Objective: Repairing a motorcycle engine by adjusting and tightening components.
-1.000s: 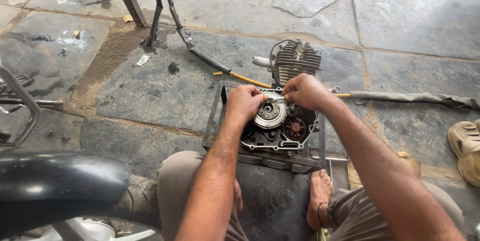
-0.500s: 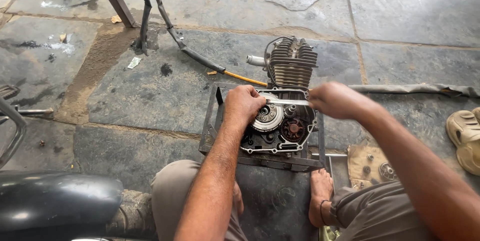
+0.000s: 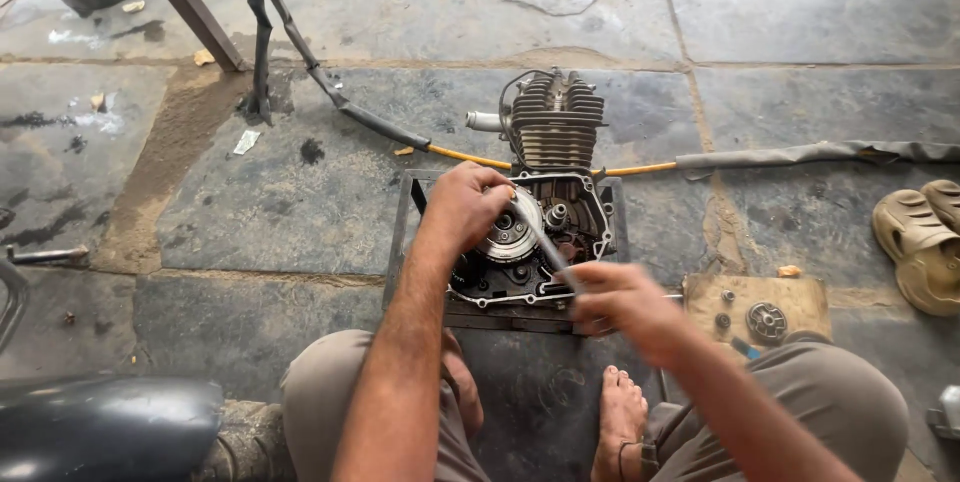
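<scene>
Motorcycle engine (image 3: 545,212), one unit, side cover off, sits on a dark metal stand (image 3: 400,232) on the stone floor (image 3: 800,2), directly ahead of the seated person's knees. Finned cylinder points away; open crankcase faces up. Round clutch assembly (image 3: 508,234) exposed at the left of the case, smaller gear to its right.

Left hand (image 3: 465,204) clamped down over the clutch's upper left edge, fingers curled on it. Right hand (image 3: 620,302) clenched round the near end of a slim metal wrench (image 3: 540,240); far end of the tool lies over the clutch centre. Right hand is motion-blurred.

Risk, as judged: wrench could slip off the fastener if the head is not seated squarely, driving knuckles into the case rim or rounding the nut. Clutch may spin if the left hand's hold gives. One bare foot (image 3: 622,412) lies close below the stand.

Counts: one wrench, one cardboard piece (image 3: 800,294) at right holding one round gear part (image 3: 767,321) and about two small fasteners; two tan sandals (image 3: 915,242) at far right; one yellow cable (image 3: 470,156) behind the engine.
</scene>
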